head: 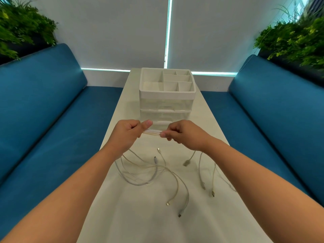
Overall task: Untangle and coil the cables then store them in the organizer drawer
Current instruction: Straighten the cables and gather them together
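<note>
Several white and cream cables [154, 170] hang in a tangle, their loose plug ends lying on the white table [140, 216]. My left hand [128, 135] and my right hand [184, 133] each pinch the same bundle, and a short stretch of cable [152, 133] runs taut between them. Both hands are raised just in front of the organizer [167, 95], a white unit with a divided top tray and clear drawers below. The drawers look closed; the lowest one is partly hidden behind my hands.
The narrow table runs away from me between two blue sofas [43, 120] [280, 116]. Potted plants [22, 27] [294, 37] stand behind the sofa backs, and window blinds fill the far wall.
</note>
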### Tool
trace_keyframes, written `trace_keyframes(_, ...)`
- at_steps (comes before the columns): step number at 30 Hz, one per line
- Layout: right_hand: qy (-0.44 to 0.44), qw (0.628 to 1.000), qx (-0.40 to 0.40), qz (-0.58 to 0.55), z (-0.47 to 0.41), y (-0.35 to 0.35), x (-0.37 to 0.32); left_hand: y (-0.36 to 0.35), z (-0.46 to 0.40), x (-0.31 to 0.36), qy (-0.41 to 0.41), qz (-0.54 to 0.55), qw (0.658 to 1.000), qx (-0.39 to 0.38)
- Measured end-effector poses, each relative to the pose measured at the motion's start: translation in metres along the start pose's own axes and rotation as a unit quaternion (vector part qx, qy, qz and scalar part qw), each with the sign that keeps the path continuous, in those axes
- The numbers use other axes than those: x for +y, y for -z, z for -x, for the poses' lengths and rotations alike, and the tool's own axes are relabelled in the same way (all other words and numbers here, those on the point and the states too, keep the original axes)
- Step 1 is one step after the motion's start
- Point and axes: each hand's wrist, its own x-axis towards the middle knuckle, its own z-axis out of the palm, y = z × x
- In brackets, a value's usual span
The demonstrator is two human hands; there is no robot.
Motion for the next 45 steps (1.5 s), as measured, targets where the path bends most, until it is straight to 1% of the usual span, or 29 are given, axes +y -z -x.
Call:
trace_keyframes(2,-0.035,0.996,0.046,0.064,0.003,-0.001,0.004,0.003,-0.001,-0.002,0.002,0.002,1.0,0.008)
trace_keyframes(4,-0.055,0.991,0.068,0.097,0.007,-0.002,0.012,0.009,-0.003,-0.006,0.006,0.005,1.0,0.02)
trace_keyframes(7,-0.021,0.999,0.013,0.038,0.013,-0.004,0.028,0.015,-0.002,-0.012,0.012,0.0,1.0,0.025)
trace_keyframes(9,0.001,1.0,-0.01,0.006,0.018,-0.006,0.035,0.016,0.0,-0.015,0.017,0.0,1.0,0.026)
trace_keyframes(11,0.005,1.0,-0.008,0.001,0.02,-0.008,0.037,0.015,0.002,-0.019,0.025,-0.005,0.999,0.027)
trace_keyframes(13,0.004,0.999,-0.003,0.035,0.02,-0.009,0.039,0.014,0.004,-0.021,0.037,-0.018,0.999,0.028)
trace_keyframes(15,-0.015,0.997,0.006,0.079,0.02,-0.007,0.04,0.016,0.004,-0.023,0.046,-0.021,0.998,0.032)
trace_keyframes(17,-0.042,0.993,0.035,0.104,0.021,-0.005,0.042,0.019,0.002,-0.026,0.05,-0.022,0.998,0.039)
trace_keyframes(19,-0.053,0.993,0.053,0.088,0.024,-0.004,0.048,0.024,0.0,-0.03,0.052,-0.025,0.997,0.047)
trace_keyframes(24,-0.014,1.0,0.009,0.026,0.028,-0.004,0.059,0.029,-0.001,-0.037,0.058,-0.026,0.996,0.062)
trace_keyframes(26,0.007,0.999,0.019,0.047,0.027,-0.007,0.06,0.03,0.0,-0.039,0.063,-0.021,0.995,0.073)
trace_keyframes(29,0.03,0.992,0.042,0.112,0.025,-0.011,0.057,0.03,0.001,-0.042,0.069,-0.016,0.994,0.084)
trace_keyframes(33,0.025,0.986,0.053,0.158,0.023,-0.011,0.056,0.029,0.001,-0.044,0.079,-0.002,0.993,0.087)
trace_keyframes(38,-0.001,0.994,0.047,0.097,0.02,-0.007,0.058,0.027,0.003,-0.042,0.094,0.015,0.992,0.082)
trace_keyframes(41,0.013,0.995,0.051,0.086,0.018,-0.001,0.052,0.027,0.0,-0.045,0.11,0.035,0.99,0.083)
trace_keyframes(45,0.038,0.995,0.046,0.08,0.015,0.01,0.04,0.032,-0.001,-0.052,0.128,0.018,0.989,0.068)
